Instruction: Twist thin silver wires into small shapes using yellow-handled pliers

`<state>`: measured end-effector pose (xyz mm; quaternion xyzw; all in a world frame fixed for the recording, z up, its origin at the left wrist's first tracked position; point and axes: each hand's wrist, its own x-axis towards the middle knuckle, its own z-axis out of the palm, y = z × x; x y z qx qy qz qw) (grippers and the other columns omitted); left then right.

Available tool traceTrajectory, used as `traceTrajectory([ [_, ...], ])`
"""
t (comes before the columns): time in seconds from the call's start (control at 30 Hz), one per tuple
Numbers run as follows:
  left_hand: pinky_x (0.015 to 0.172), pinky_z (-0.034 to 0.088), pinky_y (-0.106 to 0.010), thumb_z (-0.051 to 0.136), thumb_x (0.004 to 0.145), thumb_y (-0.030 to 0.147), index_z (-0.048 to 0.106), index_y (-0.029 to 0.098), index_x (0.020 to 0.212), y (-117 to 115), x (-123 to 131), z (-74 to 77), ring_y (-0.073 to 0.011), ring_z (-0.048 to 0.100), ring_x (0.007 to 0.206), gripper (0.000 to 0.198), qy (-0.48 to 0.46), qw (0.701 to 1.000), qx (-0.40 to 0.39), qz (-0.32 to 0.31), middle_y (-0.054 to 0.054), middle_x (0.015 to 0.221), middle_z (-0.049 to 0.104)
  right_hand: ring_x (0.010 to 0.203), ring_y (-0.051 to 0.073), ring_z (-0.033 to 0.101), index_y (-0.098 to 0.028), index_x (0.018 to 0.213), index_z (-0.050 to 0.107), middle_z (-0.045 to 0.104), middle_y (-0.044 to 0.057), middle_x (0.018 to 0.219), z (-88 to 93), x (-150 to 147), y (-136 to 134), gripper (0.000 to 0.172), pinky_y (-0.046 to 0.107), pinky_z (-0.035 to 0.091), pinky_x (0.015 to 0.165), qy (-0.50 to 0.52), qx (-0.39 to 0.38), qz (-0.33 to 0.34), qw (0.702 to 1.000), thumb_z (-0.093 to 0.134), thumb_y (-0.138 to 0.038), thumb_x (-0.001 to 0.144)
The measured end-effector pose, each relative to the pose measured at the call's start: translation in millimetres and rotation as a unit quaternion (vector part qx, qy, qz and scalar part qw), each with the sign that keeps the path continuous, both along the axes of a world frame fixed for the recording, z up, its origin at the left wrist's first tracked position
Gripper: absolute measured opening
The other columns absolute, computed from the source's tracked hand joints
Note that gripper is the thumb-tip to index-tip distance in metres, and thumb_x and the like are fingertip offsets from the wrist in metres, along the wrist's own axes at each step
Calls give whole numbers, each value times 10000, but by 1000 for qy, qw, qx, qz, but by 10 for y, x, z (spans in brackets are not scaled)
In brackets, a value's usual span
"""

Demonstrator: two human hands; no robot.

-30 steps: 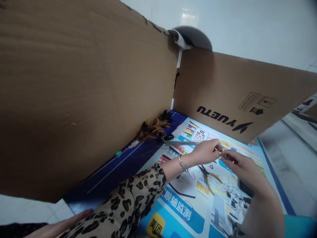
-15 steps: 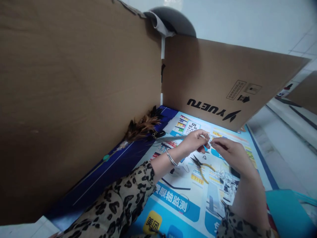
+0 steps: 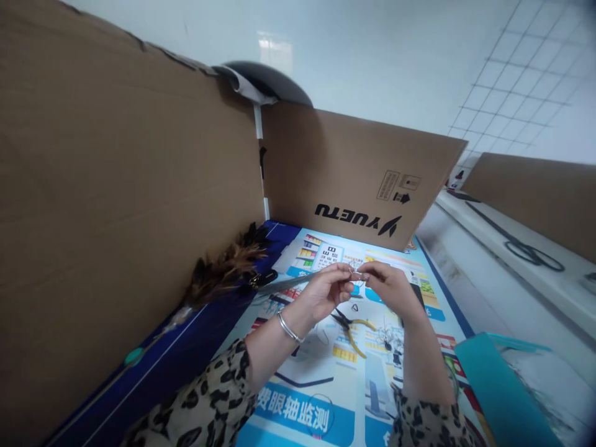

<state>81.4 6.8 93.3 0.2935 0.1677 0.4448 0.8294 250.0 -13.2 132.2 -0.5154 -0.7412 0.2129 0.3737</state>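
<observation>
Above the printed mat, my left hand pinches a thin silvery wire between thumb and fingers. My right hand closes on the same wire from the other side, fingertips nearly touching the left ones. Fine detail at the fingertips is too small to make out. Just below the hands lie pliers with yellow handles and dark jaws, spread apart. Near their jaws rests a small dark wire loop. A tangle of thin wire pieces lies by my right forearm. Grey strands stretch leftward from behind my left hand.
Cardboard panels wall off the left and back. A brown feather duster lies along the left panel, beside a small black object. To the right stands a teal container; scissors lie on a white ledge beyond.
The view has shifted, so the hands and mat appear farther left and the right-hand ledge shows more. Both hands stay together at the wire, fingertips now closer to each other.
</observation>
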Motion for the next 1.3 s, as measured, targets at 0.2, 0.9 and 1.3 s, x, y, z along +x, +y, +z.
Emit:
traceTrajectory([
  [0.2,454,429,-157,627,730,198,608,118,770,-8,11,3,-61,552,547,92,-23,999,-24,0,-28,741,628,859,189,619,-228,895,680,687,21,912,-28,20,7,232,317,477,770,74,-22,30,997,529,-164,731],
  [0.9,425,363,-123,650,686,99,557,140,794,9,52,-88,-9,444,483,149,-12,999,-41,-10,30,716,527,499,95,494,-201,890,561,526,-43,625,-85,-160,44,147,215,390,471,204,-22,-36,978,564,-282,768],
  [1.3,416,306,-144,617,721,141,549,144,834,-6,61,-115,-11,376,440,132,-8,999,-24,-21,38,659,478,463,91,394,-213,826,603,418,-73,501,-87,-215,4,112,214,325,494,50,98,-150,983,513,-265,785],
])
